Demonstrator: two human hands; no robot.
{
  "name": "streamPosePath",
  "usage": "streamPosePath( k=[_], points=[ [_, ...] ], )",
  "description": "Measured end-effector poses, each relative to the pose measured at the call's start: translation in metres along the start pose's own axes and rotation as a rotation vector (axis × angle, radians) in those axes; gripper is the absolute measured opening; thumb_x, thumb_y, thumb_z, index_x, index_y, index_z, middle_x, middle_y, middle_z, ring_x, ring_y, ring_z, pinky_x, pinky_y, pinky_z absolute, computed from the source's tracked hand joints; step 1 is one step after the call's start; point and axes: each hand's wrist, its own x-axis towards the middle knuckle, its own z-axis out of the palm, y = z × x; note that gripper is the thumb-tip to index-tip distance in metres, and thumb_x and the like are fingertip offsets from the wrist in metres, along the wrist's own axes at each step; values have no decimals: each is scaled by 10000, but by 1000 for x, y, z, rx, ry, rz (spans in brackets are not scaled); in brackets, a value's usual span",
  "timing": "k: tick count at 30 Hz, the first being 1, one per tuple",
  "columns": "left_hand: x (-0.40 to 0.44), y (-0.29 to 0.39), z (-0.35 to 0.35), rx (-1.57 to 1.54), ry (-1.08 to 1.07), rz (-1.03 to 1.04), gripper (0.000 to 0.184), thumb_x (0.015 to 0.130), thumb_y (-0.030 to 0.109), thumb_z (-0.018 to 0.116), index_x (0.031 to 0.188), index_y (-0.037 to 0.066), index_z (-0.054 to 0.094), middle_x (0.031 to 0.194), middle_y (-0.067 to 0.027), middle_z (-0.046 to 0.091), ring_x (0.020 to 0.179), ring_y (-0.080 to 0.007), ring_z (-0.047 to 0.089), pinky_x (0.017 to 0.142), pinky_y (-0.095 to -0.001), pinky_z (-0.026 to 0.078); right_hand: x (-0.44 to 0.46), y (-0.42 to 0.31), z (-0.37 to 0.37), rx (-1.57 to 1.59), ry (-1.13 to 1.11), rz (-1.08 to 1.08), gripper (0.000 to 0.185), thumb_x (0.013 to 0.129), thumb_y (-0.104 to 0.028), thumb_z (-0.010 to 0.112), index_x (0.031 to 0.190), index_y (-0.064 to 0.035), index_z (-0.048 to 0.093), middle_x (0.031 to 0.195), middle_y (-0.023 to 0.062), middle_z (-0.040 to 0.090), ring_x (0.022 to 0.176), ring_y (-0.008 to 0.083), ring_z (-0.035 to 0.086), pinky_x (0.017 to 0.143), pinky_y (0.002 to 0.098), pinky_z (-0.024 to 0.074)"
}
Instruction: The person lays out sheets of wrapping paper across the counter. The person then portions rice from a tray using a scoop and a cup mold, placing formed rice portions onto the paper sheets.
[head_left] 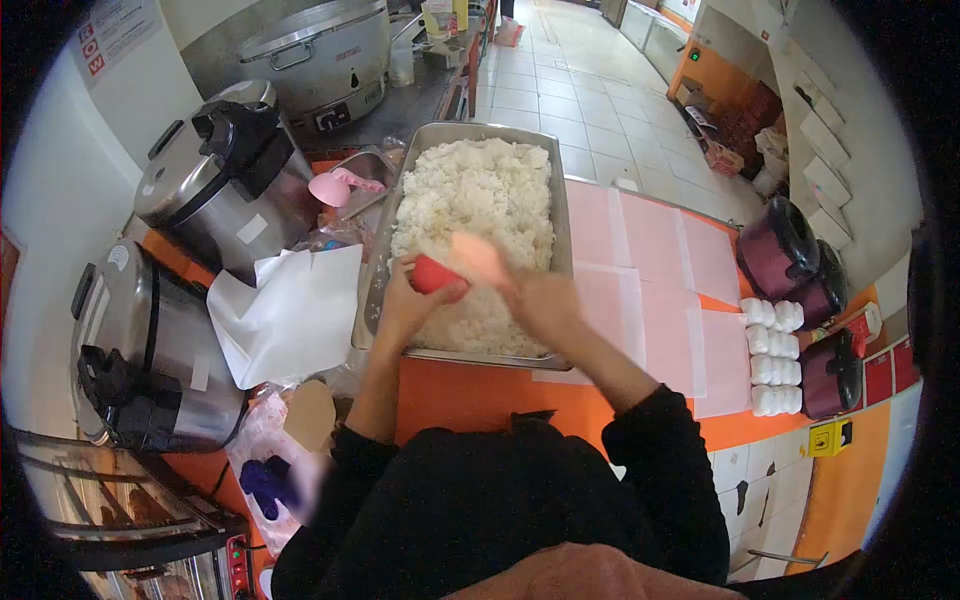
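A deep metal tray full of cooked white rice stands before me on the orange table. Over its near half, my left hand is wrapped round a small red cup. My right hand grips a pale orange rice paddle, smeared by motion, with its blade close beside the cup. What the cup contains is hidden from this angle.
Two steel rice cookers and crumpled white paper are at left, near a pink scoop. Pink paper sheets cover the table at right. Beyond them sit several white wrapped bundles and dark red pots.
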Motion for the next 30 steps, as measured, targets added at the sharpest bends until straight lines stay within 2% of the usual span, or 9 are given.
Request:
streamPosePath(
  k=[4,7,10,13,16,21,24,28,30],
  points=[
    [-12,18,-15,-835,-98,-133,616,842,300,681,1333,53,402,1236,-75,538,1117,-214,556,903,-377,488,-2,40,-35,582,74,206,496,980,-339,418,1400,-84,349,1028,196,648,902,355,645,790,399,515],
    [-23,29,-4,-962,-117,-104,614,833,196,690,1338,18,389,1257,-117,531,1136,-235,544,954,-393,460,-12,40,3,996,47,-121,458,987,-339,417,1367,-84,423,1226,181,576,1092,300,586,944,358,441],
    [-29,23,3,-826,-138,-73,714,788,102,733,1379,19,341,1286,-117,501,1149,-220,532,933,-344,479,-24,4,11,1030,-56,1,412,997,-328,391,1295,-71,513,1307,155,527,1202,257,512,1014,340,378],
    [-28,14,8,-602,-83,154,781,743,63,768,1385,2,327,1292,-144,490,1154,-208,524,942,-343,480,-23,-2,22,1026,-115,29,429,997,-343,384,1306,-70,500,1295,146,539,1189,270,521,1010,337,382],
    [-31,16,10,-335,-52,132,849,698,34,799,1390,-17,309,1289,-174,483,1161,-222,514,917,-350,499,-18,0,26,1003,-131,-1,446,998,-373,367,1308,-83,502,1295,146,540,1182,263,528,1005,338,384],
    [-32,14,15,-364,-8,181,848,697,78,812,1375,-28,313,1285,-175,477,1116,-248,547,844,-338,541,-5,2,11,1007,-252,94,421,1007,-333,375,1301,-64,513,1183,145,607,1025,201,581,895,314,427],
    [-28,14,15,-371,21,174,850,690,116,824,1364,-21,324,1277,-169,480,1090,-247,566,823,-326,553,4,13,5,1062,-334,252,448,1002,-367,352,1315,-84,501,1223,159,581,1091,253,561,943,339,407],
    [-31,17,16,-244,-9,73,866,675,162,840,1359,-8,337,1272,-168,486,1096,-246,565,822,-325,552,-13,-2,43,930,-125,80,470,999,-392,333,1310,-86,507,1248,162,572,1143,272,549,973,356,399],
    [-32,17,17,-224,-14,71,872,670,171,844,1360,-1,340,1277,-173,484,1106,-246,559,823,-326,552,-13,2,28,932,-239,122,477,997,-392,332,1297,-69,515,1241,159,577,1141,280,550,971,354,402]
  ],
)
